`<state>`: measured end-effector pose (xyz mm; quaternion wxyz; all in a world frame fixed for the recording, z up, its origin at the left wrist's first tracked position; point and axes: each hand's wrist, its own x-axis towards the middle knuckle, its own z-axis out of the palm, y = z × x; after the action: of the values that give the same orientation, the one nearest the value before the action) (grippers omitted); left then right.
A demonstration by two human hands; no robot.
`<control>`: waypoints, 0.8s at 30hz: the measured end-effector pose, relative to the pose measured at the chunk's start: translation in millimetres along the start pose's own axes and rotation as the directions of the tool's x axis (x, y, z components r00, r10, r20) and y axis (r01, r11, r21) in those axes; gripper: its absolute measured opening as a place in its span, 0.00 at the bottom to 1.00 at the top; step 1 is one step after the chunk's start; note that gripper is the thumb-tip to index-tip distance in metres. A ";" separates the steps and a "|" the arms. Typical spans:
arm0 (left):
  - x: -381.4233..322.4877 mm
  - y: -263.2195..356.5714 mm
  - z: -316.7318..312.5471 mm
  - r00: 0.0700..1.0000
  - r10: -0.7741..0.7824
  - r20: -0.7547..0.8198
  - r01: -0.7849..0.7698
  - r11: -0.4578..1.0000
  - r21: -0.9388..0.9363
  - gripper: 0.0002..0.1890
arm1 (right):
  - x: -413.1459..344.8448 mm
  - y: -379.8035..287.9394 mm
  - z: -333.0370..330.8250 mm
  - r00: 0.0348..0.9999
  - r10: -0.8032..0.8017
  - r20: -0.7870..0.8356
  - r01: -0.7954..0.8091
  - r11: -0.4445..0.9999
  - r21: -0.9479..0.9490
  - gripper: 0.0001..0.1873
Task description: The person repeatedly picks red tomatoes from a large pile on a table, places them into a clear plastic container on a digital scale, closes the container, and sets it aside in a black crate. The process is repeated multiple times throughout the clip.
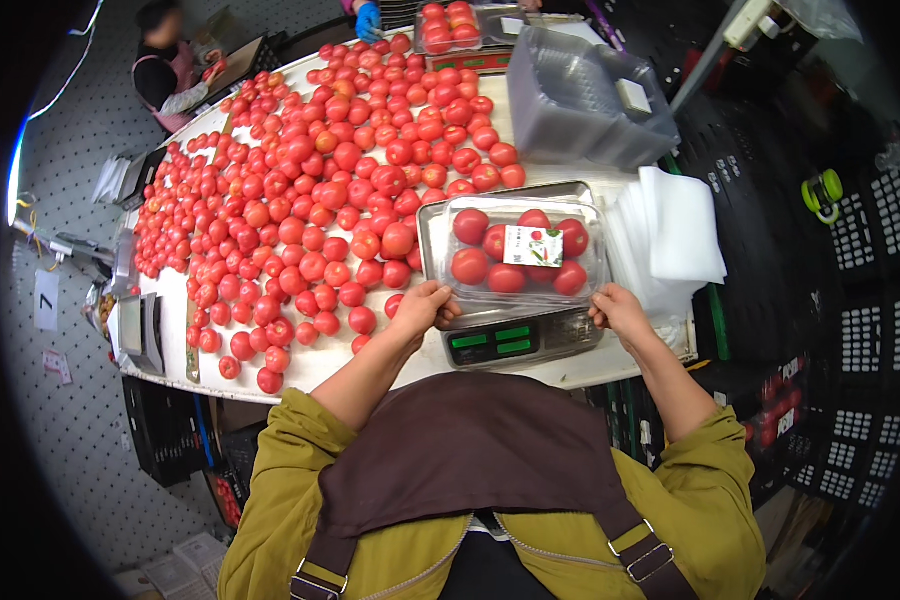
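A clear plastic clamshell box [472,294] of tomatoes, its lid bearing a printed label [533,247], lies over the metal pan [429,225] of a digital scale [495,343]. My left hand [424,309] pinches the box's near left corner. At the near right corner, the fingers of my right hand [619,313] close on the rim. The scale's green display faces me. Left of the box, many loose tomatoes [292,231] cover much of the white table. White foam sheets [682,225] lie stacked close to the right of the box.
Nested clear plastic containers [562,97] stand behind the scale. At the far edge, another tomato box [448,34] rests on a second scale, near a person's blue-gloved hand [368,22]. Another person [169,75] is at the far left. Black crates [862,337] stand right.
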<state>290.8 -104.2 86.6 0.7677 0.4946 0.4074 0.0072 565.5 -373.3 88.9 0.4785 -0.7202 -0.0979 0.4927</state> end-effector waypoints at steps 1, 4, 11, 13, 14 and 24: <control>-2.2 -0.6 -4.2 0.999 0.033 0.039 -0.034 0.999 0.036 0.11 | 3.0 -0.6 -2.4 1.000 0.017 0.022 -0.017 0.999 -0.027 0.11; 5.3 5.4 -13.9 0.995 0.010 -0.099 0.003 0.992 0.129 0.18 | 22.8 -13.9 -5.0 0.987 -0.064 -0.144 0.039 0.985 -0.170 0.19; 12.1 46.6 27.3 0.979 0.190 -0.073 -0.195 0.978 -0.071 0.14 | 21.3 -34.6 36.7 0.896 -0.343 -0.281 0.383 0.919 0.098 0.33; -12.5 69.9 38.4 0.966 0.258 -0.021 -0.258 0.966 0.018 0.14 | -13.1 -23.9 34.2 0.963 -0.212 -0.164 0.263 0.863 0.430 0.35; -27.1 79.8 47.7 0.944 0.325 0.063 -0.327 0.944 0.039 0.14 | -34.8 -18.2 33.4 0.960 -0.194 -0.200 0.273 0.802 0.532 0.38; -87.7 119.6 193.1 0.600 0.323 0.732 -0.442 0.896 -0.033 0.17 | -262.0 55.0 -66.4 0.812 -0.053 -0.581 0.583 0.111 0.805 0.28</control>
<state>401.3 -225.0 266.9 0.8049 0.5893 -0.0436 -0.0536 470.9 -601.9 210.9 0.9250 -0.2961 0.1802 0.1558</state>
